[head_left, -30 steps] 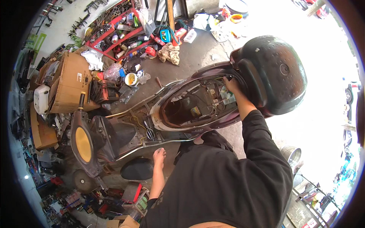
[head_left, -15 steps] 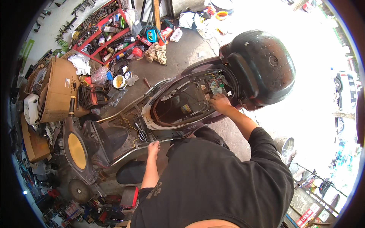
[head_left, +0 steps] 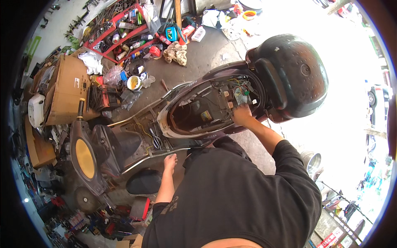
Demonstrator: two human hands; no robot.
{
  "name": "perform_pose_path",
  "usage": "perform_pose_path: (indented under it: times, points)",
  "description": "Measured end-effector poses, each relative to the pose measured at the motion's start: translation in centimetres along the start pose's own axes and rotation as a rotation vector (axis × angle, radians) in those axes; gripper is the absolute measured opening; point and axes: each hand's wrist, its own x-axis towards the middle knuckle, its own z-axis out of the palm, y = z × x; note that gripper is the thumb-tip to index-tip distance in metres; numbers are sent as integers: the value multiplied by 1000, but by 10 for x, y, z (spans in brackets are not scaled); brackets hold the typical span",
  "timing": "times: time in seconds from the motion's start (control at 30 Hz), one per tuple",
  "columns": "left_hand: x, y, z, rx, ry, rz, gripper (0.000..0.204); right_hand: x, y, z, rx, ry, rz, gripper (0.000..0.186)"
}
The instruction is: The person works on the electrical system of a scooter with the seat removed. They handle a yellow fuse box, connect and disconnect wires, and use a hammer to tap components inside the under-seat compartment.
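A scooter with its seat off stands across the view, its storage compartment uncovered. My right hand reaches into the rear of that opening, beside loose wiring and a finned metal part. Its fingers are curled down at the inner edge; what they pinch, if anything, is hidden. Close to the scooter's near side rail, my left hand hangs loosely closed, apart from the frame, with nothing visible in it. A grey cable bundle and a yellow wire lie in the scooter's bared floor area.
Behind the compartment sits a dark top box. The handlebar end carries a yellow round panel. A red rack of cans and bottles, a cardboard box and a white tub stand beyond. A black seat-like pad lies on the near floor.
The view has shifted slightly, so the scooter sits a little farther right. My right hand has turned downward inside the rear of the compartment. My left hand stays closed near the rail.
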Motion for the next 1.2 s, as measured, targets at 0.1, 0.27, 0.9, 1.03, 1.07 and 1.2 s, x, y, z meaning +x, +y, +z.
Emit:
perform_pose_path:
  times: [0.1,0.27,0.9,1.03,1.07,1.2]
  points:
    - [-6,-6,4,-14,10,-38,25,-1,-11,5,96,184,45,34]
    - [-11,10,20,-7,-17,46,25,-2,4,18,284,253,-20,27]
    - [-93,227,265,675,-475,827,46,49,77,54,2499,-28,797,27]
    - [-78,220,287,702,-402,919,49,51,65,51,2413,-101,655,25]
    - [-74,218,290,707,-376,943,50,50,62,51,2371,-148,583,25]
    - [-51,211,296,634,-279,911,56,47,40,22,2402,-216,544,24]
